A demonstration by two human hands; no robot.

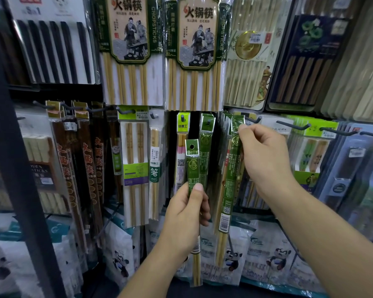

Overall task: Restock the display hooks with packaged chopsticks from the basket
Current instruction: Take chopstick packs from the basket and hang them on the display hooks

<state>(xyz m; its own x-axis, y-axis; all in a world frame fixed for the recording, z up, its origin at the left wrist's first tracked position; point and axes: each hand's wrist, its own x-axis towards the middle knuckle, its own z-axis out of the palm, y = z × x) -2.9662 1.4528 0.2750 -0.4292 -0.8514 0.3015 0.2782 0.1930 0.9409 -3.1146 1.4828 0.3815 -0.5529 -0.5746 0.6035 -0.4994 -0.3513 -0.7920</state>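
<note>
Two narrow green packs of chopsticks are in hand, one in each, and both are best placed against the hanging green pack (206,147) on its short peg (208,121) at the middle of the display. The left hand (186,214) has its fingers curled round the first held pack (193,168), thumb pressed on the front. The pack stands upright just left of the hanging one and overlaps its left edge. Its punched hole (192,146) is free of any peg and lies lower than that peg. The right hand (265,155) pinches the top tab of the second held pack (232,168) between thumb and forefinger, the other fingers loosely bent. This pack is to the right of the hanging one, its lower end slanting back toward it. I cannot tell whether its hole sits on a peg. Between it and the hanging pack a tight row of like packs (223,125) shows edge-on. A narrow dark gap lies open just left of the hanging pack, bounded by one pink-and-white pack (181,151). Straight above, two large card-fronted packs (127,50) (199,50) end just over the peg. Further right, two long hooks (293,125) (334,131) jut out with bare tips. Below are panda-printed bags (274,259).
</note>
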